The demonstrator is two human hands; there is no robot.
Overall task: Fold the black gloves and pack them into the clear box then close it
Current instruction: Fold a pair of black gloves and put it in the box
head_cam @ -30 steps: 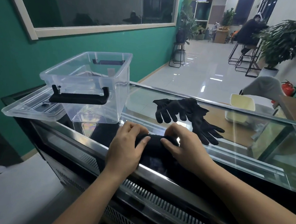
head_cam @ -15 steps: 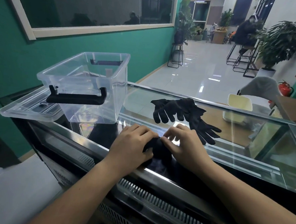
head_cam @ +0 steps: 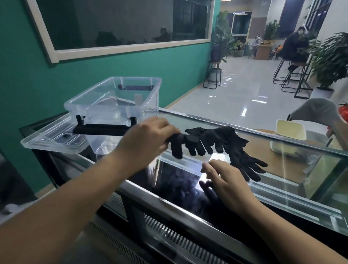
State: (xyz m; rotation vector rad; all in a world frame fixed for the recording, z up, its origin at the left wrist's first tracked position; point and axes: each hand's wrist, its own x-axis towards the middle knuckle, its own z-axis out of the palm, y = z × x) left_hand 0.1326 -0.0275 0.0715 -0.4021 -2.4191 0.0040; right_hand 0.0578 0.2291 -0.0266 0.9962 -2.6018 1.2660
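On the glass counter (head_cam: 299, 192), right of centre: black gloves (head_cam: 235, 141), loose heap, fingers splayed. One glove (head_cam: 177, 149) held above the glass, gripped in left hand (head_cam: 148, 138), just beside clear box (head_cam: 114, 99). Box open-topped; lid (head_cam: 52, 144) at counter's left end. Right hand (head_cam: 225, 180) on bare glass at the near edge, fingers relaxed, holding nothing.

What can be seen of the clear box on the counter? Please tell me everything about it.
The clear box looks like transparent plastic: rectangular, open on top, with a rim. A black handle sits on its near end, another on its far end. It stands upright at the left of the glass counter; its lid lies flat at its left. No glove shows inside. The left hand, holding a black glove, is before its right corner; whether they touch cannot be told.
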